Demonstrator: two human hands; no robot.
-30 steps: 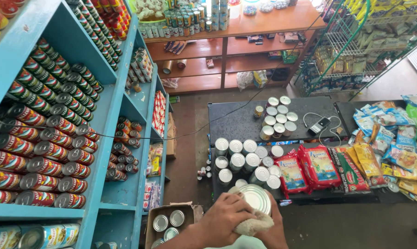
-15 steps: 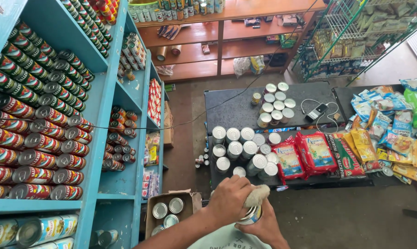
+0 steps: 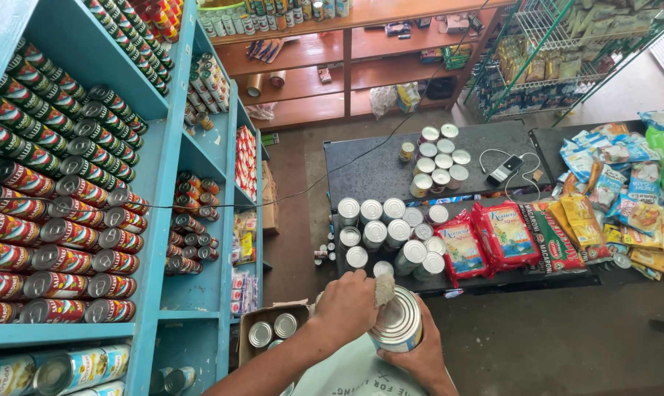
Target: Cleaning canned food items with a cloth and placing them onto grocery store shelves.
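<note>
My right hand grips a large silver tin can from below, low in the view, with its lid tilted up and to the left. My left hand presses a small pale cloth against the can's top rim. Both hands hover above a pale printed sack and an open cardboard box holding a few cans.
Blue shelves packed with red-labelled cans stand at left. A black table carries several silver-topped cans, red bags and a phone with cable. Snack packets lie at right, wooden shelves behind.
The cloth has slid from the can's right side up to its top rim, and the can has turned in my right hand. My view has shifted slightly lower.
</note>
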